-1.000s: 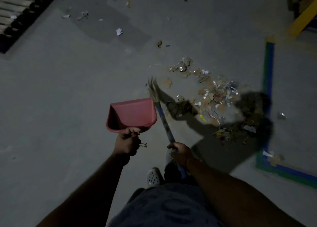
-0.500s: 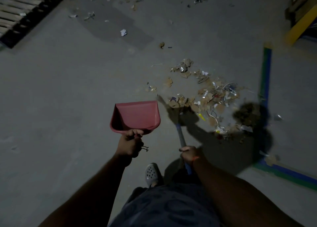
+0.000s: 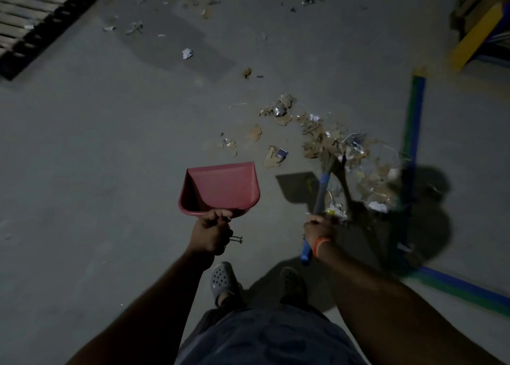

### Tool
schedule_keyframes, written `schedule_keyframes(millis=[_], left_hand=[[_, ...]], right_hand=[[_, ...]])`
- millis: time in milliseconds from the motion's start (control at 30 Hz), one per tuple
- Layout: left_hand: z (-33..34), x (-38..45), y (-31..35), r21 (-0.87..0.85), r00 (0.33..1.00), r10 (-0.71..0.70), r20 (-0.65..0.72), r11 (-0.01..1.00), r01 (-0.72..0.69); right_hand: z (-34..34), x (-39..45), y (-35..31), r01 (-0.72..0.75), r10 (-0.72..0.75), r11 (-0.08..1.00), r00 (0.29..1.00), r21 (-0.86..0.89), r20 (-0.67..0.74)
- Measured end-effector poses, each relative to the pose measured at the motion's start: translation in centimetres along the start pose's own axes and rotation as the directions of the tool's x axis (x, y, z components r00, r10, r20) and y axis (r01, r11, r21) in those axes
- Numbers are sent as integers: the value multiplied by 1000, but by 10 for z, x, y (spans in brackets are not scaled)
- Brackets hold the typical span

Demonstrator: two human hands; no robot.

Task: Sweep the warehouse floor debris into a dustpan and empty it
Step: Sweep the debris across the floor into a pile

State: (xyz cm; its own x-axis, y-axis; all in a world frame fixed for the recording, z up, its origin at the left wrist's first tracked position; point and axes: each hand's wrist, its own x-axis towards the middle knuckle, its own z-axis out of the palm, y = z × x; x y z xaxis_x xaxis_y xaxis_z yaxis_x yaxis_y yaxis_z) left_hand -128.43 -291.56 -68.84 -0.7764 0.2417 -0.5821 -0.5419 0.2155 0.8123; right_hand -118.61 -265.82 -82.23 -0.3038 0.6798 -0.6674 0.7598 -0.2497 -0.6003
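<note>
Underfoot, one grey concrete floor (image 3: 82, 171) fills nearly the whole head view. One slatted wooden pallet (image 3: 30, 20) lies at its far left corner, and one yellow beam (image 3: 474, 33) slants across the far right corner. Two strips of blue-and-green floor tape (image 3: 414, 122) meet near the right edge, one running away from the person, the other crossing toward the lower right. Between that tape and the middle of the floor lies one loose heap of debris (image 3: 325, 141), mostly torn cardboard with bits of paper and foil; smaller scraps sit well apart farther off, among them one crumpled white paper (image 3: 187, 53).

One red dustpan (image 3: 220, 188) hangs above the floor just left of the heap, its open mouth pointing away from the person and its long axis running from the hand outward. The left hand (image 3: 211, 233) has its grip clenched round the dustpan's handle at the near end. One broom (image 3: 321, 193) with a blue handle runs from near the person's body up and slightly right, its straw head buried in the near edge of the debris. The right hand (image 3: 317, 231) grasps that handle low down, an orange band at its wrist. Two grey perforated clogs (image 3: 222, 277) stand on the floor below the hands.
</note>
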Motion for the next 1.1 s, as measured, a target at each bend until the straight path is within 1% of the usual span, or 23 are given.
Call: schedule_keyframes(millis=[67,167,300,400,467,533,633,733,800,867,1000,1100], left_hand=[[23,-4,-2,0,1000,4,13,1000,-4],[52,-7,-1,-2,1000,13,6,1000,-13],[80,-8,-1,27,1000,11,17,1000,-11],[98,-9,1,14,999,20,40,1000,-21],[107,-11,4,12,998,32,49,999,-33],[112,-14,5,9,998,34,52,999,-35],[116,-19,3,21,999,26,47,999,-27],[116,-22,-1,39,1000,5,23,999,-6],[115,-23,-3,31,1000,-9,14,1000,8],[113,-25,-3,8,1000,-12,9,1000,12],[106,-26,-2,0,1000,-6,-5,1000,6],[99,-26,-1,-15,1000,0,-17,1000,-1]], right_hand=[[-19,2,13,22,-22,996,1000,86,0],[-45,8,26,40,-45,995,998,94,47],[-65,9,37,43,-48,998,990,40,136],[-75,1,55,136,-116,987,971,-84,208],[-83,-9,62,181,-152,978,958,-101,243],[-87,-9,66,199,-163,973,951,-117,264],[-89,-12,60,241,-201,960,946,-139,254],[-89,-22,51,311,-277,943,931,-119,236],[-88,-23,50,321,-293,941,930,-105,222],[-88,-23,45,316,-286,943,930,-104,230],[-87,-25,25,229,-197,968,948,-102,251],[-82,-33,29,280,-215,943,924,-178,315]])
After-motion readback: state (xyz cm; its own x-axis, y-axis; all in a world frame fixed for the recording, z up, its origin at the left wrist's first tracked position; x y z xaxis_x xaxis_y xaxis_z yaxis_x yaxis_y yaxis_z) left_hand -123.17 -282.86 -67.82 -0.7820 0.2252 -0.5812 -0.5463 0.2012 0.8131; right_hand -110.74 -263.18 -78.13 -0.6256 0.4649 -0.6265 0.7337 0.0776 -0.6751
